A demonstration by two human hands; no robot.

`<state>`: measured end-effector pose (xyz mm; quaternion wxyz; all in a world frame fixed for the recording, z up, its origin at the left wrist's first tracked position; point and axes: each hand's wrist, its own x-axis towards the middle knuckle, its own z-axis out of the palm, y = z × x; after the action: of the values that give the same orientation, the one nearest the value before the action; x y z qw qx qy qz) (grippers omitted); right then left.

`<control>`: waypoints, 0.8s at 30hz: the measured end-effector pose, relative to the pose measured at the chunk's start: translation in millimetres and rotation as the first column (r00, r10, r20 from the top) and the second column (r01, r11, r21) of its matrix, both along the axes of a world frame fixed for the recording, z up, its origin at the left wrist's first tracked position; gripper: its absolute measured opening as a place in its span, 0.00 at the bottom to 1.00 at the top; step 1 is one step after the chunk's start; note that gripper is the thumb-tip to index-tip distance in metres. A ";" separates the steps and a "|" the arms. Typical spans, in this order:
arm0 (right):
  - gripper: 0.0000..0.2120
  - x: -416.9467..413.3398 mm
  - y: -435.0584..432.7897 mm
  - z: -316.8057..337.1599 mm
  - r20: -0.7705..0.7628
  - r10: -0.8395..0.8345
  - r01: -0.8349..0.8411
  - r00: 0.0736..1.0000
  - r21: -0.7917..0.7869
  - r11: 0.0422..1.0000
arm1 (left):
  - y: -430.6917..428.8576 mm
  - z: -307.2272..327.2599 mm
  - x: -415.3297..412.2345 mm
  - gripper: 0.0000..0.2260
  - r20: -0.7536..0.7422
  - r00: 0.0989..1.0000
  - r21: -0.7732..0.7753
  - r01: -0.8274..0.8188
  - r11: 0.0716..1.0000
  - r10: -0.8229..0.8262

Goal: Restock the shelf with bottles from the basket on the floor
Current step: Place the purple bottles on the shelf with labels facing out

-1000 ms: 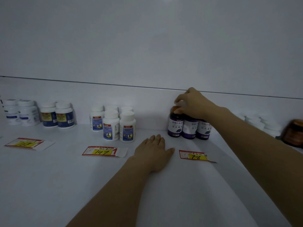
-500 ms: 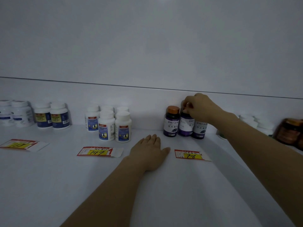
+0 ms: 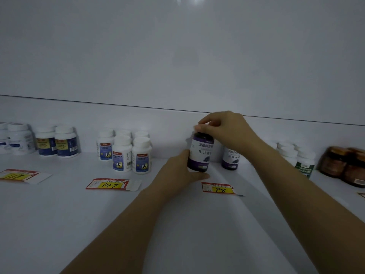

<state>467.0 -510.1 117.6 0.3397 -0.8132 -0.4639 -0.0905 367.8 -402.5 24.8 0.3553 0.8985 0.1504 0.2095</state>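
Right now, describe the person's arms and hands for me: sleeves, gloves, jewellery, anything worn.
The left hand and the right hand are bare. There are no gloves, and no ring shows in this dim light. The left forearm and the right forearm are uncovered up to the frame's edge, with no sleeve, watch or bracelet in view.

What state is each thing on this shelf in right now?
Held purple bottle: upright, gripped by both hands.
Right hand: grips its top.
Left hand: cups its lower side.
Second purple bottle: standing upright.
White bottles: upright, capped.
Price tags: lying flat.
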 end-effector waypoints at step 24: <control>0.10 8.0 -10.6 -31.7 -0.424 0.328 -0.146 0.844 0.407 0.902 | 2.0 5.6 -4.4 0.23 0.112 0.979 -0.273 0.193 0.942 -0.168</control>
<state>475.0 -520.7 85.9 0.5956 -0.6688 -0.4386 0.0752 363.3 -400.5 30.4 0.5038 0.8385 0.0801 0.1913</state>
